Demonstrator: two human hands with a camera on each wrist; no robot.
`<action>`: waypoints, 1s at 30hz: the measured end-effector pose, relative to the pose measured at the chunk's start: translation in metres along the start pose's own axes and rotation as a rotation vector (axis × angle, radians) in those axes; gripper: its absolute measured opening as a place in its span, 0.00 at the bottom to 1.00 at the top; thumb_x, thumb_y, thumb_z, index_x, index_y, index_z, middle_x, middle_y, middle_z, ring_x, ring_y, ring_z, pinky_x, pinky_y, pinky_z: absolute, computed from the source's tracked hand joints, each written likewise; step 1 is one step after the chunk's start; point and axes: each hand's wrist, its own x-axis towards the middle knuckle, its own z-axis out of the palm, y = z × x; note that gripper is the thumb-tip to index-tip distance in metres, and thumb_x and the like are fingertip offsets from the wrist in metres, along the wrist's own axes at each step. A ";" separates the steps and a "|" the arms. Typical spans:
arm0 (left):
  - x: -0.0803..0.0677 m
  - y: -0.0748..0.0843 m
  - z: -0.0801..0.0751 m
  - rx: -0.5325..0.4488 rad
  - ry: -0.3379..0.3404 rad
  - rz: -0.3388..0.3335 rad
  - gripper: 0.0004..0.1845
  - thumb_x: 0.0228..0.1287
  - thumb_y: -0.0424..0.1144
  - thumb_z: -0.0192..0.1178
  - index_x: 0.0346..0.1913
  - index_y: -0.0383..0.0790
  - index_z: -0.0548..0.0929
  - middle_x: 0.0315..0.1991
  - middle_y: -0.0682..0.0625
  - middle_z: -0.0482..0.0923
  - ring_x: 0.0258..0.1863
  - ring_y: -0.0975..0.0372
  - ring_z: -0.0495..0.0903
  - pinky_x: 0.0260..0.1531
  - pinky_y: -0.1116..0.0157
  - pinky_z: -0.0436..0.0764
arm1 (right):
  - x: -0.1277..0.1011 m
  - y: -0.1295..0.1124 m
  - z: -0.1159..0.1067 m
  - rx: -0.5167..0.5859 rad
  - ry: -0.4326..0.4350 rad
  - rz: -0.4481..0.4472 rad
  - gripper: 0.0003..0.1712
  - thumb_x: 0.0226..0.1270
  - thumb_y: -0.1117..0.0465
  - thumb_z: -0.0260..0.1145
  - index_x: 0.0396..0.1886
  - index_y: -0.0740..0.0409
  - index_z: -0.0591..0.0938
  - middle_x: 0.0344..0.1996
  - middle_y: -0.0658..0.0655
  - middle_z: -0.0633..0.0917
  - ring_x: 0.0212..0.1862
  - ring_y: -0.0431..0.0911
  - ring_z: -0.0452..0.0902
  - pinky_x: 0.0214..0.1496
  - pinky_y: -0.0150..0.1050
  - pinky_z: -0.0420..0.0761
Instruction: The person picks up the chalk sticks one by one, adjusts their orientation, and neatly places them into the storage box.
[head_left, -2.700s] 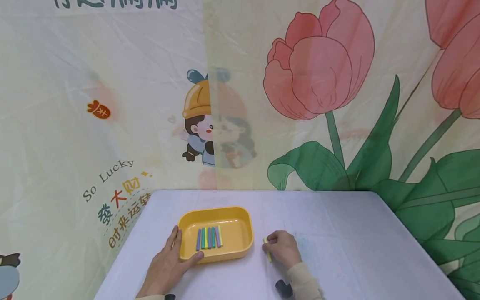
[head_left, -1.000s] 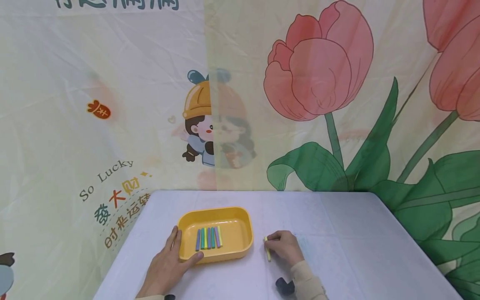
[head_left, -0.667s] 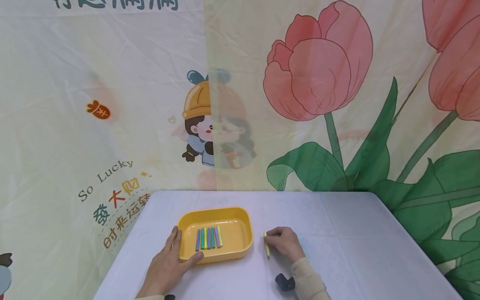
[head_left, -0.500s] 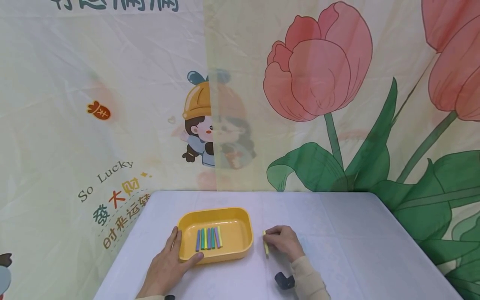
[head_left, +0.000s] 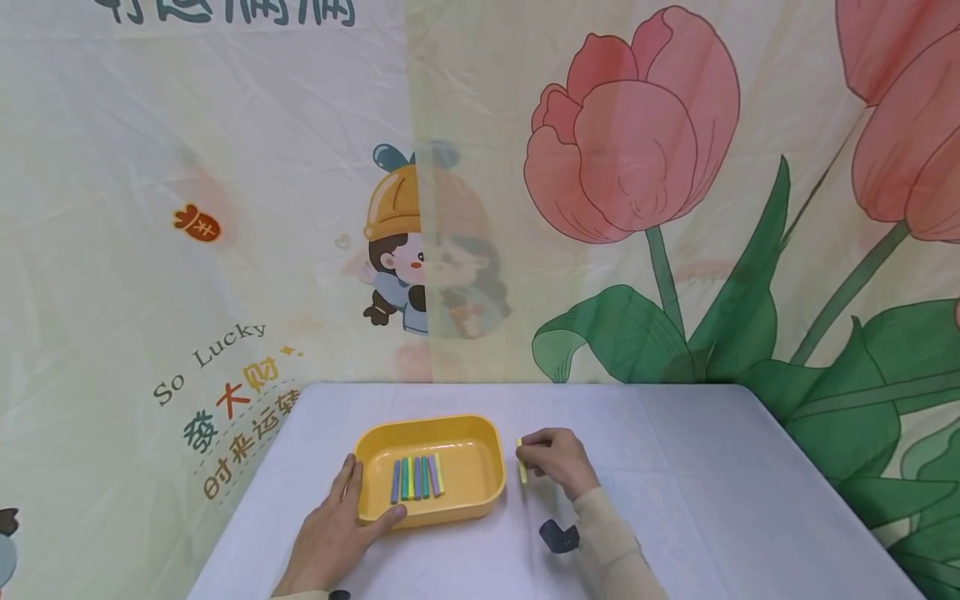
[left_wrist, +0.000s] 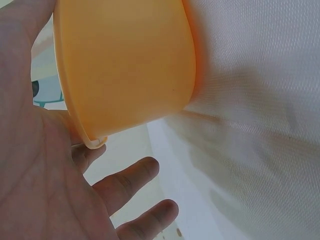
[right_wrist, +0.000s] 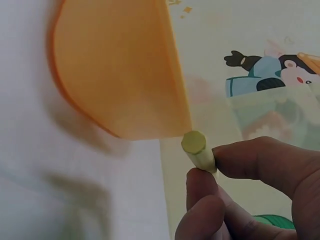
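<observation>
Six sticks (head_left: 417,477) lay in our yellow tray (head_left: 486,437), left hand (head_left: 334,533) bracing it, fingers spread; our right hand (head_left: 557,459) pinched the last yellow stick (head_left: 521,461) beside it.

Short pale-yellow hexagonal chalk stick (head_left: 521,471) pinched in the right hand (head_left: 557,461), lifted just right of the shallow yellow plastic rounded-rectangle tray (head_left: 491,492), which sits flat holding six coloured chalk sticks (head_left: 417,477) side by side.
</observation>
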 end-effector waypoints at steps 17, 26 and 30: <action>0.001 -0.005 0.001 -0.010 0.004 0.020 0.66 0.58 0.81 0.50 0.79 0.29 0.45 0.81 0.36 0.40 0.69 0.33 0.65 0.60 0.37 0.71 | 0.010 -0.050 0.035 0.092 -0.083 -0.106 0.16 0.58 0.61 0.74 0.44 0.64 0.87 0.33 0.57 0.87 0.33 0.47 0.83 0.38 0.39 0.87; 0.001 -0.002 0.001 -0.007 -0.001 0.002 0.67 0.57 0.82 0.50 0.79 0.29 0.46 0.81 0.35 0.41 0.67 0.32 0.67 0.59 0.36 0.71 | 0.019 -0.062 0.065 0.050 -0.065 -0.164 0.11 0.54 0.65 0.74 0.38 0.62 0.87 0.26 0.54 0.87 0.28 0.46 0.82 0.30 0.35 0.85; 0.002 -0.003 0.002 -0.010 -0.001 -0.001 0.67 0.56 0.82 0.50 0.79 0.28 0.47 0.81 0.34 0.41 0.67 0.32 0.66 0.60 0.36 0.71 | 0.020 -0.060 0.077 0.004 -0.070 -0.166 0.10 0.54 0.65 0.74 0.37 0.61 0.87 0.24 0.52 0.87 0.25 0.44 0.81 0.26 0.33 0.82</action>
